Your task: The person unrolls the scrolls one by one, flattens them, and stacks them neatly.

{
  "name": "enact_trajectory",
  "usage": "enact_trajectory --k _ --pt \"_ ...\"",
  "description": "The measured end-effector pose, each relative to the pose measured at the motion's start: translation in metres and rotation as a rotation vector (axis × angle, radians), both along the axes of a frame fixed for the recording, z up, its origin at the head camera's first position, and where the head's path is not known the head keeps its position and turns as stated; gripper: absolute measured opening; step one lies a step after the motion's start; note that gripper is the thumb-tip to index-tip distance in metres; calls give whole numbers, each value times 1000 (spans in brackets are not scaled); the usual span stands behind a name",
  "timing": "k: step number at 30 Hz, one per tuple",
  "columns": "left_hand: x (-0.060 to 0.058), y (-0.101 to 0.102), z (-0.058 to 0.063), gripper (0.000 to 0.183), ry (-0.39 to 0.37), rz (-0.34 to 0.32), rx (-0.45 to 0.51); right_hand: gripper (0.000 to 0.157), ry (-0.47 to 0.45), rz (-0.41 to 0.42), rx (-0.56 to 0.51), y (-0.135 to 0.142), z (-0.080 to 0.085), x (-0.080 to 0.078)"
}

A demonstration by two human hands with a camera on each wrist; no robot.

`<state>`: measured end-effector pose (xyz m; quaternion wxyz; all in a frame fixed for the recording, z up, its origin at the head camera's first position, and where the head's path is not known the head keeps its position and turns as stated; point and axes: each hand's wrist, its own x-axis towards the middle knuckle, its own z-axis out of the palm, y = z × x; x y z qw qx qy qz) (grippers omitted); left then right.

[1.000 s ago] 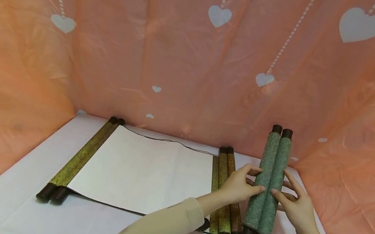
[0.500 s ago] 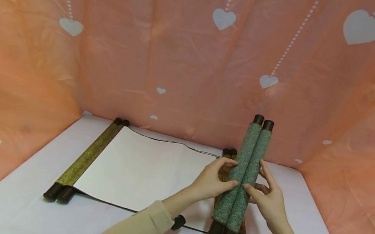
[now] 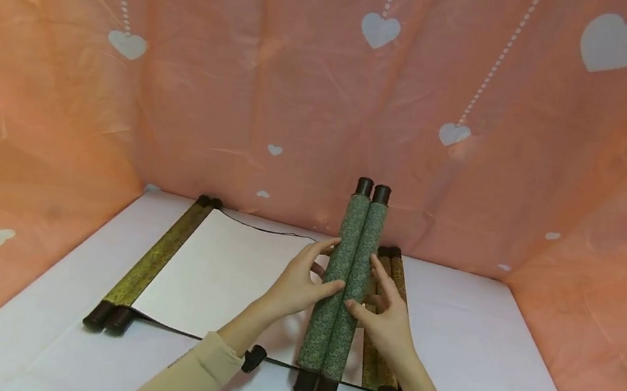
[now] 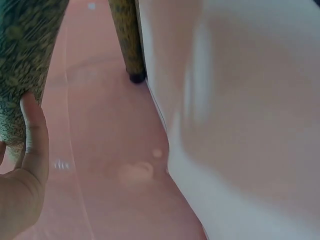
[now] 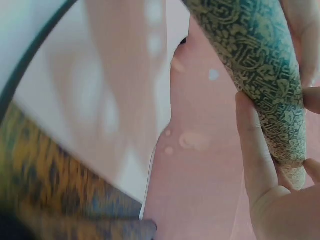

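A green patterned scroll, rolled into two parallel rods with dark brown end caps, is held above the white sheet. My left hand grips its left rod, thumb on the near face. On the other rod, the fingers and thumb of my right hand pinch from the right. Under it lies a partly unrolled scroll with a white sheet between gold-patterned rods at left and brown-gold rods at right. The right wrist view shows the green scroll between fingers of both hands.
A white tabletop bears everything. Behind and at both sides hangs an orange-pink curtain with white hearts. A thin black cord runs along the sheet's far edge. A black camera mount sits at my left wrist.
Both hands have carried the green scroll left, from right of the brown-gold rods to over the white sheet. Those rods now show at its right. The grip looks the same.
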<state>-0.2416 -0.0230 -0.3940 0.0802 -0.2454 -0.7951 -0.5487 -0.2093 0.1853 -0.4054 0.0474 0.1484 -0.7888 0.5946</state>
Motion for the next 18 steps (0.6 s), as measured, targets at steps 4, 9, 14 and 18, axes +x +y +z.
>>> enact_trajectory --k 4,9,14,18 --pt "-4 -10 -1 74 -15 57 60 91 -12 37 -46 -16 -5 -1" --pt "-6 -19 -3 75 -23 132 87 92 21 46 -54 -31 -11 -1" --pt "-6 -22 -5 75 -19 161 77 96 45 22 -30 -40 -13 0" --pt "-6 -24 -4 74 -8 161 85 97 66 17 -21 -43 -12 0"
